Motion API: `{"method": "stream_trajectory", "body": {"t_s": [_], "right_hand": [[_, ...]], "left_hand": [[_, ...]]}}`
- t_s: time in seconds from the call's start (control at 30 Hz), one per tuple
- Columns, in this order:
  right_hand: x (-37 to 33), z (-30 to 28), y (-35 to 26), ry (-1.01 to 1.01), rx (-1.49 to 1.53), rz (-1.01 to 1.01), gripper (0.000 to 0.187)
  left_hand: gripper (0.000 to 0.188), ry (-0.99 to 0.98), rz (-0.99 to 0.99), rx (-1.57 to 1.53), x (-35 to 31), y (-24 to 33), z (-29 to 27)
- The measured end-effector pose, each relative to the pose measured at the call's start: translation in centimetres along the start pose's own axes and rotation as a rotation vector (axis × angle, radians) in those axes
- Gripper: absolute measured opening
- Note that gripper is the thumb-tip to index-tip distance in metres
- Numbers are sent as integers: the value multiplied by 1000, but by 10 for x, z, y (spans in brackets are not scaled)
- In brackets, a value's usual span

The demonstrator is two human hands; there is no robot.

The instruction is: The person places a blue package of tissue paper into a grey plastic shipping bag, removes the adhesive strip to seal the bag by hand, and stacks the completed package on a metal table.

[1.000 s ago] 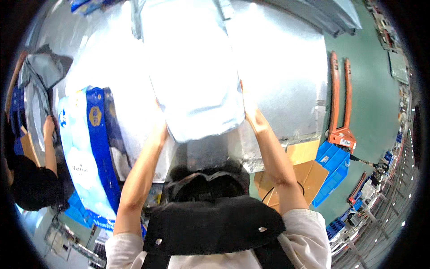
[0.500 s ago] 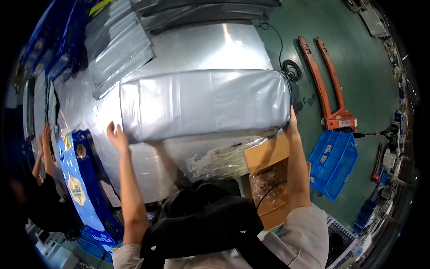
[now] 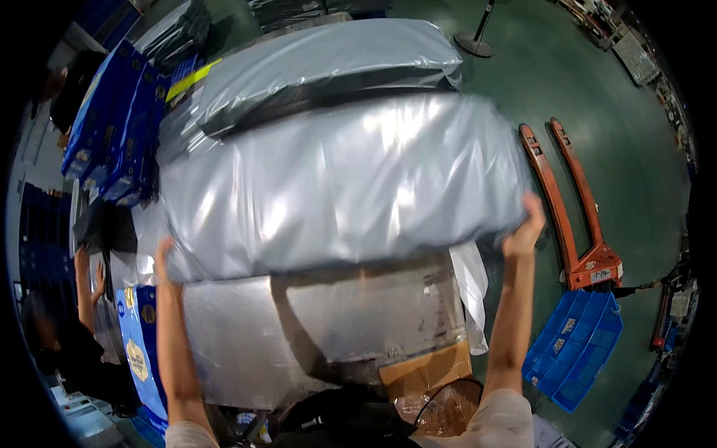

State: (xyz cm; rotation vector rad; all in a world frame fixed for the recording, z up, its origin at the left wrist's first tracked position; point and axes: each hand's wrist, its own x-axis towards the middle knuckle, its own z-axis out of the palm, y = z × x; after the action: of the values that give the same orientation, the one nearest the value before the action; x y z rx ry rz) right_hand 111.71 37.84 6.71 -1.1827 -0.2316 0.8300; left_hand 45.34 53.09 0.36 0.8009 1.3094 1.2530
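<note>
A long grey plastic-wrapped package (image 3: 336,187) spans the space in front of me, slightly blurred and tilted. My left hand (image 3: 166,261) grips its left end at the near corner, the fingers partly hidden behind the plastic. At the opposite end, my right hand (image 3: 525,225) has its fingers closed round the right side. Both arms are stretched forward. Just beyond lies another grey wrapped package (image 3: 336,56), close against the far edge of the one I hold. Below my hands is a shiny metal tabletop (image 3: 358,328).
At left, a co-worker's hands (image 3: 91,278) are beside dark grey plastic. Blue printed packs (image 3: 123,127) stand at far left, another blue pack (image 3: 140,351) nearer. An open cardboard box (image 3: 429,373) is near me. On the right floor are an orange pallet jack (image 3: 590,261) and blue crate (image 3: 571,347).
The grey package has moved forward and up with both my hands, and its plastic has wrinkled. My left hand, with fingers spread before, now grips its end. The view has shifted.
</note>
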Motion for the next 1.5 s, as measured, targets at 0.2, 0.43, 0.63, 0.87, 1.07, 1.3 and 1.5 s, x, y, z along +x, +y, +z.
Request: {"method": "stream_trajectory", "body": {"t_s": [0.2, 0.43, 0.63, 0.87, 1.07, 1.3, 1.5], "right_hand": [[191, 160, -61, -343, 106, -315, 43], [307, 126, 58, -468, -225, -233, 57], [136, -129, 170, -430, -961, -106, 25], [-4, -355, 254, -466, -1346, 377, 26], [103, -394, 319, -212, -1472, 636, 43], [192, -428, 378, -472, -1565, 674, 42], [140, -381, 413, -427, -1327, 868, 40]], "left_hand": [[35, -224, 48, -142, 158, 146, 209], [50, 100, 168, 171, 229, 28, 261], [35, -32, 462, 1127, 124, -167, 114], [40, -713, 594, 1146, -146, -258, 389], [42, -1198, 803, 1229, -186, -339, 537], [53, -1195, 805, 1458, -176, -372, 566], [50, -1223, 780, 1510, -167, -388, 569]]}}
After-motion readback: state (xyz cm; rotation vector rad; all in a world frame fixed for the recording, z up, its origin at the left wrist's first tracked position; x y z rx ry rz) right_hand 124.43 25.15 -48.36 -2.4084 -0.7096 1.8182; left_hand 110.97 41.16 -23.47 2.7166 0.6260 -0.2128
